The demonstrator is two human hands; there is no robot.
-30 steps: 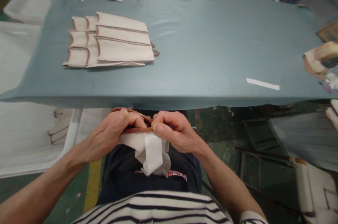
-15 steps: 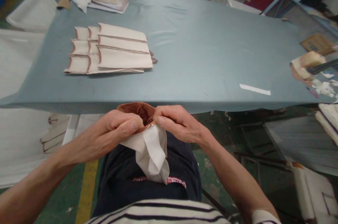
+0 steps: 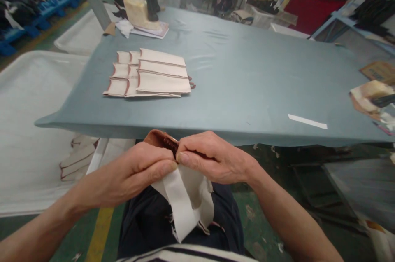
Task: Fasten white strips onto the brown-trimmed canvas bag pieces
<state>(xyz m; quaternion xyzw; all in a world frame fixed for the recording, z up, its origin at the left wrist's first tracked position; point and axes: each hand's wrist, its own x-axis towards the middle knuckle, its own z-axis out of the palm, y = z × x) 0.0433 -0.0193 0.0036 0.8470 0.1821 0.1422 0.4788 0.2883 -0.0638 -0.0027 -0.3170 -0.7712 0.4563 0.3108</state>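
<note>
Between my hands, just in front of the table edge and above my lap, is a cream fabric bag (image 3: 205, 206) with a brown inside and edge. My left hand (image 3: 142, 169) is closed, its thumb and forefinger pinching the bag's edge. Close against it, my right hand (image 3: 212, 157) pinches the same edge. A white strip (image 3: 180, 208) hangs down from under the left fingertips. The fingers hide the gripped spot. On the table, overlapping rows of flat cream bags (image 3: 163, 83) with brown edging lie to the left.
The blue-grey table (image 3: 240, 89) spans the view ahead. A loose white strip (image 3: 307, 121) lies near its front right edge. Yellowish foam blocks (image 3: 137, 11) stand at the back left and far right. More cream bags (image 3: 78, 161) lie in a white bin (image 3: 33, 58) at left.
The view has tilted up and shifted left, so the table things appear lower and further right. The hands have come together at the bag's edge, and the bag and white strip hang differently.
</note>
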